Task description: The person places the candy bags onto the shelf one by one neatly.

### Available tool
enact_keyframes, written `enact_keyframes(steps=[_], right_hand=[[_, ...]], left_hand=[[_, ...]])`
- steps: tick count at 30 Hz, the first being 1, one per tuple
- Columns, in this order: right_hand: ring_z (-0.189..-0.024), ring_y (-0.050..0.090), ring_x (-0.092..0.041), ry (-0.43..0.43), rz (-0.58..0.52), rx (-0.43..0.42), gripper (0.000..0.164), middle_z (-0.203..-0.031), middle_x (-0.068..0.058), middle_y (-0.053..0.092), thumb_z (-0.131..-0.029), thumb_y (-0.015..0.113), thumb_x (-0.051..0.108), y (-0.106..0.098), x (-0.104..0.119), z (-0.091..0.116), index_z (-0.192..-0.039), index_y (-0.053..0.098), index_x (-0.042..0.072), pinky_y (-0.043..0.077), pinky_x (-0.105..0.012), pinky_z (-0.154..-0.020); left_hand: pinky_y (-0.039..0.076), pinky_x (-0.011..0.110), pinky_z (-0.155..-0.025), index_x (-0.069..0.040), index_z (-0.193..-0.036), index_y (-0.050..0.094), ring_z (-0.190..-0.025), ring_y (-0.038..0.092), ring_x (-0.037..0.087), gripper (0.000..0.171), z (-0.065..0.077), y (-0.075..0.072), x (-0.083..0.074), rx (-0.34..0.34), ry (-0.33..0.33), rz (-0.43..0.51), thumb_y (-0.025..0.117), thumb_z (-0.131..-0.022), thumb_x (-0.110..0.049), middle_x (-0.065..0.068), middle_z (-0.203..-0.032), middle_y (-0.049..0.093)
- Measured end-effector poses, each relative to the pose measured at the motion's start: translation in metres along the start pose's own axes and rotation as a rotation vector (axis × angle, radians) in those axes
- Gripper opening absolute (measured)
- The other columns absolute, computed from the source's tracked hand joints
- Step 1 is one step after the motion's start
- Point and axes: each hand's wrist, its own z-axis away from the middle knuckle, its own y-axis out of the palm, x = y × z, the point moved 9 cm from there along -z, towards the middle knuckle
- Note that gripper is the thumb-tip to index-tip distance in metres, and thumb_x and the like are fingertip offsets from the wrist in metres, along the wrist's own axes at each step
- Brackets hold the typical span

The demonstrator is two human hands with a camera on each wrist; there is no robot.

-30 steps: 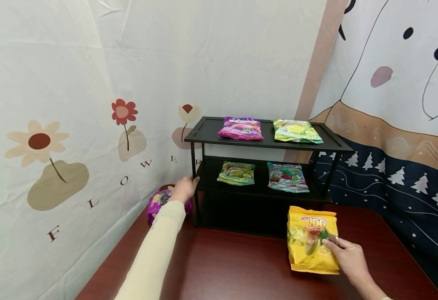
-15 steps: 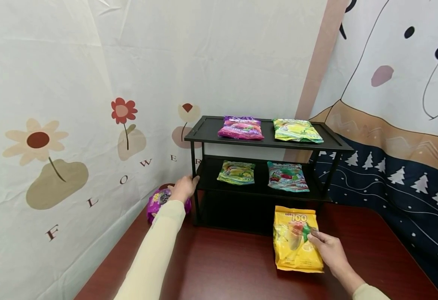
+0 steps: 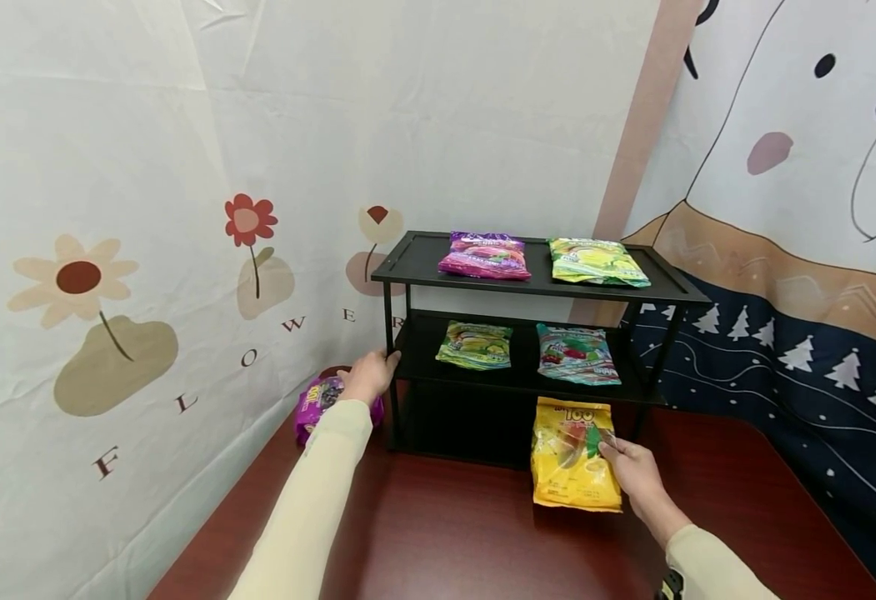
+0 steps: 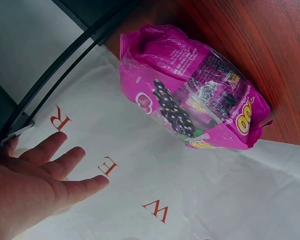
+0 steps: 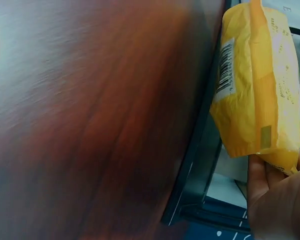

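My right hand (image 3: 636,475) pinches the right edge of a yellow candy bag (image 3: 568,462) marked 100. It holds the bag upright in front of the lower part of a black rack (image 3: 424,252). In the right wrist view, the bag's barcoded side (image 5: 240,80) faces the camera and the rack edge (image 5: 190,175) runs close beside it. My left hand (image 3: 366,379) is at the rack's left front post, thumb across it, while the other fingers (image 4: 65,162) spread away from it. A purple candy bag (image 4: 195,95) printed with dark grapes lies near that hand, untouched.
On the top shelf lie a pink-purple bag (image 3: 485,257) and a yellow-green bag (image 3: 598,262). The middle shelf holds a green bag (image 3: 473,346) and a teal bag (image 3: 576,354). The rack stands on a red-brown table (image 3: 468,533), with a printed cloth (image 3: 182,125) behind.
My right hand has carried the yellow candy bag leftward, then up and closer to the rack. My left hand stays at the post.
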Motion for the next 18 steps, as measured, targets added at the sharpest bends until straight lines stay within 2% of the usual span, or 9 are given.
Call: enact_keyframes(steps=[3,6,9,10,11,12,14,17,18], right_hand=[[-0.115,0.057,-0.035,0.001,0.000,0.007,0.052,-0.137,-0.029,0.052,-0.107,0.045,0.022,0.005,0.002,-0.009,-0.146,0.038,-0.012,0.051,-0.043,-0.093],[-0.138,0.033,-0.044,-0.009,0.012,0.033,0.053,-0.154,-0.031,0.029,-0.108,0.041,0.021,0.011,0.003,-0.017,-0.151,0.029,-0.010,0.035,-0.056,-0.108],[-0.144,0.015,-0.047,-0.027,0.071,0.056,0.057,-0.158,-0.032,0.015,-0.109,0.037,0.021,0.013,0.003,-0.021,-0.155,0.018,-0.006,0.023,-0.059,-0.113],[-0.144,0.016,-0.049,-0.043,0.129,0.056,0.059,-0.157,-0.033,0.015,-0.109,0.037,0.023,0.013,0.005,-0.021,-0.156,0.015,-0.006,0.023,-0.061,-0.112],[-0.138,0.027,-0.051,-0.064,0.188,0.056,0.062,-0.153,-0.036,0.023,-0.108,0.037,0.025,0.014,0.006,-0.020,-0.156,0.012,-0.005,0.030,-0.062,-0.109],[-0.137,0.029,-0.052,-0.099,0.259,0.056,0.063,-0.152,-0.037,0.024,-0.108,0.038,0.026,0.015,0.009,-0.019,-0.156,0.011,-0.005,0.030,-0.063,-0.107],[-0.134,0.033,-0.053,-0.235,0.422,0.041,0.064,-0.149,-0.038,0.030,-0.107,0.043,0.029,0.019,0.017,-0.013,-0.155,0.019,-0.005,0.031,-0.065,-0.106],[-0.127,0.045,-0.050,-0.518,0.682,-0.020,0.057,-0.141,-0.034,0.045,-0.102,0.057,0.031,0.032,0.032,0.003,-0.147,0.045,-0.003,0.031,-0.068,-0.104],[-0.134,0.039,-0.049,-0.619,0.763,-0.041,0.054,-0.147,-0.031,0.042,-0.099,0.061,0.032,0.038,0.036,0.010,-0.141,0.053,0.000,0.025,-0.069,-0.107]], left_hand=[[0.002,0.077,-0.106,-0.004,-0.145,0.049,-0.137,0.037,0.047,0.054,0.001,0.000,-0.001,0.001,-0.001,0.002,0.035,-0.108,-0.040,0.023,-0.145,0.048],[0.002,0.076,-0.107,-0.004,-0.147,0.047,-0.138,0.036,0.046,0.055,0.003,0.000,-0.001,0.011,-0.005,0.006,0.035,-0.108,-0.041,0.022,-0.147,0.046],[0.001,0.076,-0.107,-0.005,-0.149,0.044,-0.139,0.034,0.045,0.057,0.002,0.001,0.000,0.016,-0.003,0.007,0.034,-0.107,-0.042,0.021,-0.149,0.044],[0.001,0.076,-0.107,-0.005,-0.150,0.044,-0.140,0.034,0.045,0.057,0.001,0.001,0.000,0.016,-0.003,0.006,0.034,-0.107,-0.043,0.021,-0.150,0.044],[0.001,0.076,-0.107,-0.005,-0.149,0.044,-0.139,0.034,0.045,0.057,0.001,0.001,0.000,0.013,0.001,0.005,0.034,-0.107,-0.042,0.021,-0.149,0.044],[0.001,0.076,-0.107,-0.005,-0.149,0.044,-0.139,0.035,0.046,0.056,0.001,0.001,0.000,0.010,0.004,0.001,0.034,-0.108,-0.042,0.021,-0.149,0.045],[0.002,0.077,-0.106,-0.005,-0.149,0.045,-0.138,0.036,0.046,0.056,0.000,0.000,0.000,0.005,0.010,-0.003,0.035,-0.108,-0.041,0.021,-0.148,0.046],[0.002,0.078,-0.105,-0.006,-0.147,0.048,-0.137,0.038,0.046,0.053,0.001,-0.002,-0.001,-0.005,0.019,-0.002,0.036,-0.108,-0.040,0.021,-0.145,0.049],[0.002,0.078,-0.105,-0.007,-0.147,0.048,-0.137,0.038,0.046,0.053,0.001,-0.002,-0.001,-0.008,0.020,-0.003,0.036,-0.108,-0.040,0.021,-0.145,0.050]])
